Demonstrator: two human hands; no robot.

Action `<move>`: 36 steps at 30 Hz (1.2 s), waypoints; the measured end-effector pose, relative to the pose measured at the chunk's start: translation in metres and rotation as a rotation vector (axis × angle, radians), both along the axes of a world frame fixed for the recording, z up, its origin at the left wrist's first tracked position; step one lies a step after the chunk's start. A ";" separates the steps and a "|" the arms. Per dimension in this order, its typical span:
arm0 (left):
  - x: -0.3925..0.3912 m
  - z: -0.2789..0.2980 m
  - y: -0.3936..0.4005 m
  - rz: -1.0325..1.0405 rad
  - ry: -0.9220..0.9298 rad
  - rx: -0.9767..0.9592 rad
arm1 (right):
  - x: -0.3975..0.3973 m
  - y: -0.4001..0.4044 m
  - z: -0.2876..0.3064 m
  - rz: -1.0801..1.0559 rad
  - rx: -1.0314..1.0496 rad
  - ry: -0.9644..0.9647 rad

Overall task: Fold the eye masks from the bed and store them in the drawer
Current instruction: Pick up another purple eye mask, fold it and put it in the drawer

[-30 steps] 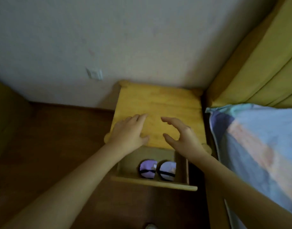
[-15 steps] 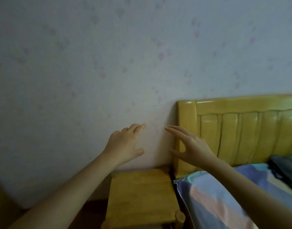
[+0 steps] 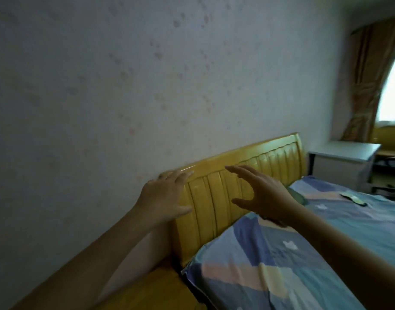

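Both my hands are raised in front of the yellow wooden headboard (image 3: 279,156), holding nothing. My left hand (image 3: 164,199) has its fingers spread, near the headboard's left end. My right hand (image 3: 264,194) is open and cupped, over the bed's head end. A dark eye mask (image 3: 197,199) with a pale patch lies far off on the patterned blue bedsheet (image 3: 281,260), well beyond my right hand. A dark green item (image 3: 298,196) shows just behind my right hand by the headboard; I cannot tell what it is. The drawer is out of view.
The yellow nightstand top (image 3: 156,291) shows at the bottom under my left forearm. A white desk (image 3: 346,153) stands beyond the bed, with a dark chair (image 3: 390,166) to its right. A brown curtain (image 3: 366,74) hangs beside a bright window (image 3: 393,92).
My view swung up and right, from the nightstand's open drawer with two folded masks to the headboard and bed. Both hands stayed empty and moved along toward the bed.
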State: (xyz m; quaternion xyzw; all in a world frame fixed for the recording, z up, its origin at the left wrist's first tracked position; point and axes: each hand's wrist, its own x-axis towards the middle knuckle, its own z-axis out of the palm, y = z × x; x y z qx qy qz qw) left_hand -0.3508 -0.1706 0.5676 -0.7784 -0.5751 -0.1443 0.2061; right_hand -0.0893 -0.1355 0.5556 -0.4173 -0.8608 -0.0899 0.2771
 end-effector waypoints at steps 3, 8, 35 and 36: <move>0.029 0.003 -0.014 -0.098 -0.001 0.002 | 0.034 -0.045 0.005 -0.117 -0.010 0.013; 0.098 0.008 -0.044 -0.291 0.008 -0.026 | 0.099 -0.131 0.015 -0.337 -0.022 0.014; 0.634 -0.020 -0.444 -1.171 0.024 -0.068 | 0.494 -0.724 0.010 -1.249 -0.146 0.024; 0.652 -0.021 -0.453 -1.188 0.030 -0.070 | 0.508 -0.733 0.008 -1.257 -0.146 0.025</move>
